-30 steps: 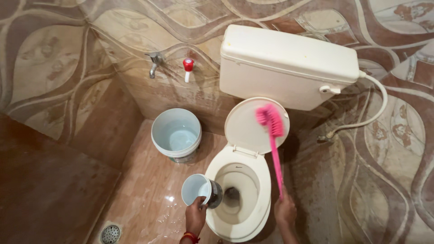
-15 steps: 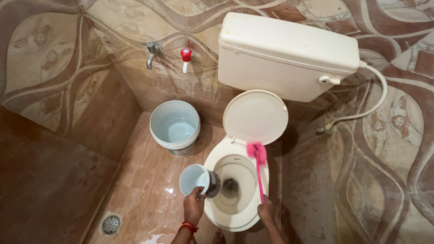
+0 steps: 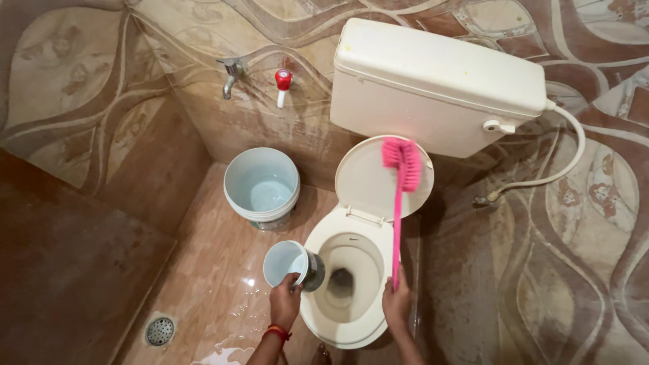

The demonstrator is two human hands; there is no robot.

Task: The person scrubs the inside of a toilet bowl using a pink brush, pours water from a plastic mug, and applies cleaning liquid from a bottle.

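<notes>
Right hand point(image 3: 396, 302) fingers gripping upright pink brush point(image 3: 401, 161), left hand point(image 3: 284, 302) tilting mug point(image 3: 291, 263)

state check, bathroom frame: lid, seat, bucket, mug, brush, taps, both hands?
Round white toilet lid: raised, leaning toward the tank.
White toilet seat: down.
Large white plastic bucket: upright, some water inside.
Small white plastic mug: tipped toward the bowl, held by left hand.
Pink long-handled toilet brush: head up against the lid, gripped by right hand.
Metal wall tap: no water running.
</notes>
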